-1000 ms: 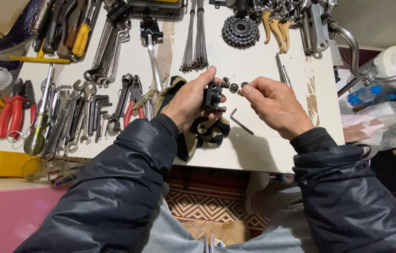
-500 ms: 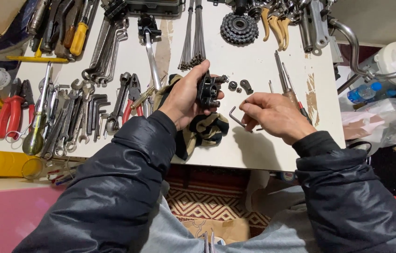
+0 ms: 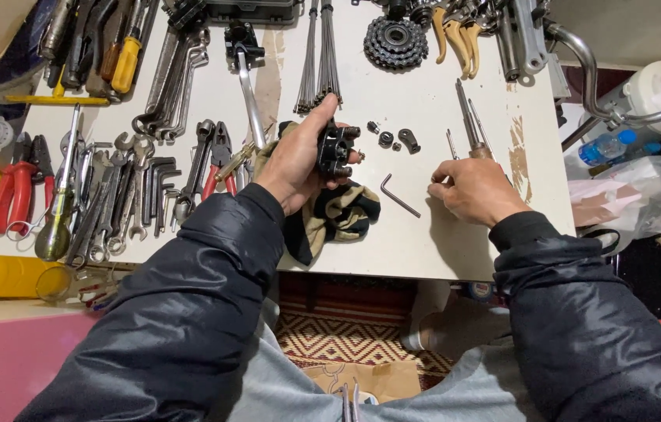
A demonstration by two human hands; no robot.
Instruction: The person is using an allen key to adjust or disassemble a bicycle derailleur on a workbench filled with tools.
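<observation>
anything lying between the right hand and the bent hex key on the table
Nothing visible: bare white tabletop separates the right hand from the small dark L-shaped hex key. The black metal part sits in the left hand.

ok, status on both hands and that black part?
Left hand clamped on black metal part, lifted above cloth. Right hand resting on table by Allen key. Small loose bolts ahead.

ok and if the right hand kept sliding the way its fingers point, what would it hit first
The right hand points up and left across the white table. First in that line is probably the thin pointed tool just past its fingertips, then the small black parts. The hex key lies lower, likely off that line.
</observation>
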